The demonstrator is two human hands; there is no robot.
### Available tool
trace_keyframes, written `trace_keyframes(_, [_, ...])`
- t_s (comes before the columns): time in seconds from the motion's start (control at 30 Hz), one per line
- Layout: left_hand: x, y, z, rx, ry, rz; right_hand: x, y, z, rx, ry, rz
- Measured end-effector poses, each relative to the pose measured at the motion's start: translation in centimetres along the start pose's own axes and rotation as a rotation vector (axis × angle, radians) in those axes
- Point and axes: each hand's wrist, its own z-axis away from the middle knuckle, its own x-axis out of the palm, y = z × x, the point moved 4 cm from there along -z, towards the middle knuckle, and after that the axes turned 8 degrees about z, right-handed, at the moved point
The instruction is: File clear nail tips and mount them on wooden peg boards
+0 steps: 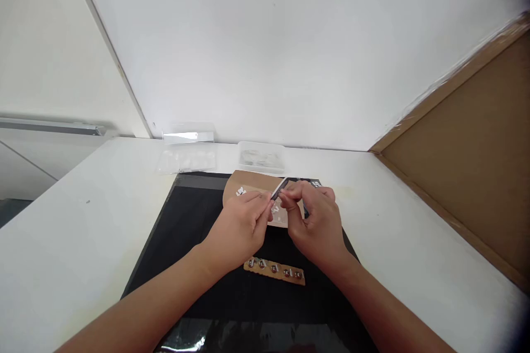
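Note:
Between my two hands is a small, thin dark strip with a white edge (280, 188), tilted up to the right. My left hand (244, 223) is closed, pinching its lower end between thumb and fingertips. The fingertips of my right hand (317, 220) press together at the strip's side, thumb against index finger. What exactly the strip is I cannot make out. Under the hands lies a tan card sheet (248, 180) with small white pieces (240, 191) on it, partly hidden. Nearer to me rests a narrow brown card strip (268, 272) with several small round shiny pieces.
A black mat (194, 231) with a glossy front band covers the middle of the white table (83, 242). At the back are a clear plastic case (188, 157) and a shallow translucent box (261, 161). A white wall rises behind; a wood-edged brown panel (467, 149) bounds the right.

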Motion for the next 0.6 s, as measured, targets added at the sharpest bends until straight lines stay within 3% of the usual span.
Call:
trace_keyframes(0.13, [-0.04, -0.02, -0.01, 0.001, -0.008, 0.006, -0.33, 0.24, -0.11, 0.043, 0.063, 0.036])
trace_keyframes(0.23, [-0.02, -0.06, 0.04, 0.006, -0.014, 0.014, -0.11, 0.17, -0.31, -0.018, -0.026, -0.005])
trace_keyframes(0.33, [0.08, -0.12, 0.07, -0.01, -0.022, 0.005, -0.56, 0.59, -0.41, 0.052, 0.042, 0.043])
trace_keyframes(0.43, [0.12, -0.09, 0.06, -0.03, -0.029, 0.003, -0.19, 0.13, -0.29, -0.029, -0.073, 0.006])
trace_keyframes(0.6, [0.04, 0.01, -0.01, -0.032, -0.015, 0.016, -0.35, -0.02, -0.09, 0.012, -0.003, 0.014])
